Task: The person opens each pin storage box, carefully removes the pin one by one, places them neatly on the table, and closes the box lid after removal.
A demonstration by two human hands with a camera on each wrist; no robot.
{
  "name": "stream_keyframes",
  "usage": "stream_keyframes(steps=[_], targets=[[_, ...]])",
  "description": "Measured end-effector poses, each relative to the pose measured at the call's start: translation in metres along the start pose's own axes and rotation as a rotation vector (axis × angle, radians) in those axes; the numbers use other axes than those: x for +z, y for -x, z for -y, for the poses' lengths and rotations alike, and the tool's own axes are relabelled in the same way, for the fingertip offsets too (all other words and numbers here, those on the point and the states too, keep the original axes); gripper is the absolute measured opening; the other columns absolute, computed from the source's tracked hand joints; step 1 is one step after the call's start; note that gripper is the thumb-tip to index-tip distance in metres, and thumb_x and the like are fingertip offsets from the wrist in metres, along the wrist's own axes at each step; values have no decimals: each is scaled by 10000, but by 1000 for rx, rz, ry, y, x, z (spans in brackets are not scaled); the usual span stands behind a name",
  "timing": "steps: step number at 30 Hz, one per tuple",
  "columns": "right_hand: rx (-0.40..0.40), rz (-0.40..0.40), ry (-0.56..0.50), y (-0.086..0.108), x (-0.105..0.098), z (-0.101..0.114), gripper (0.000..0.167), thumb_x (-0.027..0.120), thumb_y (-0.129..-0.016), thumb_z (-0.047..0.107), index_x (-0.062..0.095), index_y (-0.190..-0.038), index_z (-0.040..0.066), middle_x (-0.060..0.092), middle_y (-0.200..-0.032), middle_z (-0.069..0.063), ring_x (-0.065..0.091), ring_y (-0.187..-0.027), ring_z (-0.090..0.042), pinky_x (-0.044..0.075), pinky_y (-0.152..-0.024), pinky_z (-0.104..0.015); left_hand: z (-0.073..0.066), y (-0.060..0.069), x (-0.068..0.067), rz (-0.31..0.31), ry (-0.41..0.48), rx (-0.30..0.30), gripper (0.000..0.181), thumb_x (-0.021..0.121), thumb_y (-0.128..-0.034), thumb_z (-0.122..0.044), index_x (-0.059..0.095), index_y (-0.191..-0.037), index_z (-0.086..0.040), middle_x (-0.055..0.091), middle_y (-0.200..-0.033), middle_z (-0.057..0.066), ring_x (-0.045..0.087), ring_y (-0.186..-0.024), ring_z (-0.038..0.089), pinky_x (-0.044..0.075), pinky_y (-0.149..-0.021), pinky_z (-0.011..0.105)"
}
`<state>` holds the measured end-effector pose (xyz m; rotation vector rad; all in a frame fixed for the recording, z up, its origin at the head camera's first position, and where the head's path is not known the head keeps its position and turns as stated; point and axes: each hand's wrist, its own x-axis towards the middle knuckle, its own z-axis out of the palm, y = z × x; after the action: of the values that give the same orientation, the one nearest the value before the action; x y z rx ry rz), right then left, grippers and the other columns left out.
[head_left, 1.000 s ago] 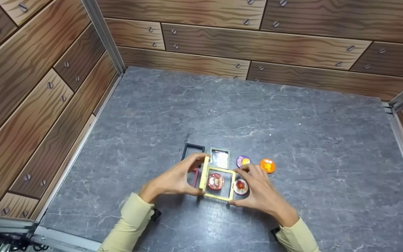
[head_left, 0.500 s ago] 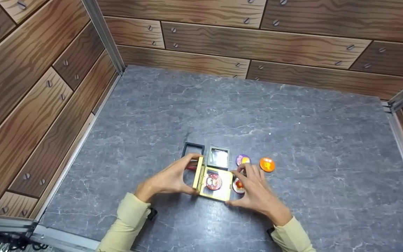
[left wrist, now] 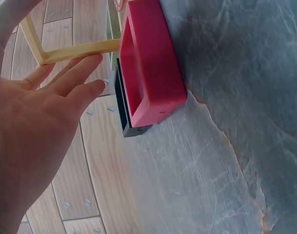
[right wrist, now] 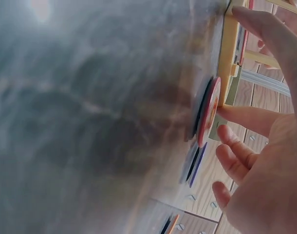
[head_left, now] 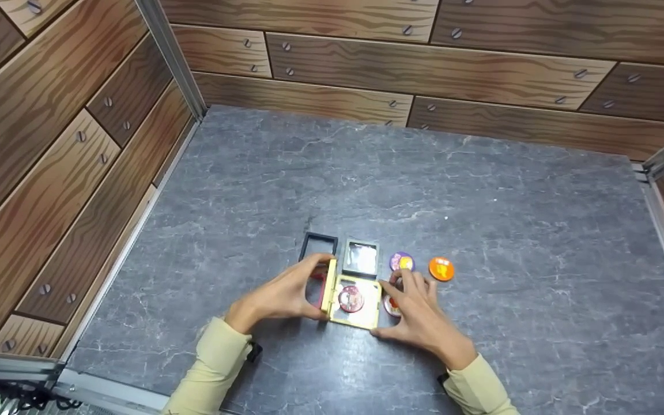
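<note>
A yellow hinged display frame (head_left: 328,291) stands unfolded, its left half upright and its right half lying flat with a clear film. On that film sits a round red badge (head_left: 351,299). My left hand (head_left: 277,294) holds the upright half between thumb and fingers; the left wrist view shows fingers along the yellow edge. With thumb and index finger, my right hand (head_left: 424,317) grips two corners of the flat half. Close under the right hand lies a badge with a red flower (right wrist: 213,112), partly hidden in the head view.
Behind the yellow frame are a black frame (head_left: 303,248) and a grey-green frame (head_left: 361,257). A pink-red frame (left wrist: 160,58) lies left, largely behind the left hand in the head view. Purple (head_left: 398,261) and orange (head_left: 441,268) badges lie right. Wood-patterned walls (head_left: 338,57) surround the grey tabletop.
The yellow frame has shifted slightly left and its flat half has come down onto the tabletop, both hands moving with it. Over the last half second it barely moves.
</note>
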<state>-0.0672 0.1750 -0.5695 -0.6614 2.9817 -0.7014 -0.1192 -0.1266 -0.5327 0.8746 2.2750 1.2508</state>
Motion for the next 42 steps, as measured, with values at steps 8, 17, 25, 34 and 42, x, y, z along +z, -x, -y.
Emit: stream_keyframes(steps=[8,17,25,34,42], targets=[[3,9,21,2,-5,6,954,951,-642,596,661,-1405,103,516,-1298,-107,436,-1181,-299,288,-1088,-563,-3,-2,2,8,-50,2,1047,950,-708,-101,360,-1571,-44,543,-1524,142,568,-1403,247,423,-1279,426],[-143,-11,-43,-10,9,35,791,928,-695,546,644,-1322,156,554,-1281,-85,486,-1160,-249,474,-1006,-433,-2,-1,4,13,-95,-8,1042,944,-721,-136,358,-1581,-80,524,-1551,100,533,-1435,219,400,-1296,420],[-196,11,1,-27,17,45,483,796,-917,349,608,-1281,92,563,-1280,-127,526,-1098,-257,552,-955,-437,-4,-3,5,23,-139,8,1065,948,-730,-173,337,-1596,-69,495,-1587,94,515,-1458,237,396,-1297,441],[-297,-105,58,-34,25,46,357,814,-875,194,633,-1152,58,578,-1162,-120,556,-1009,-265,561,-890,-418,-3,-4,3,31,-139,44,1048,949,-740,-174,345,-1585,-37,500,-1575,133,517,-1456,252,390,-1302,452],[-279,-92,-17,-35,24,48,274,812,-891,150,652,-1100,73,572,-1125,-91,539,-1022,-240,573,-871,-389,-4,-4,0,42,-142,13,1060,941,-742,-160,327,-1600,-62,487,-1592,102,506,-1463,231,380,-1308,427]])
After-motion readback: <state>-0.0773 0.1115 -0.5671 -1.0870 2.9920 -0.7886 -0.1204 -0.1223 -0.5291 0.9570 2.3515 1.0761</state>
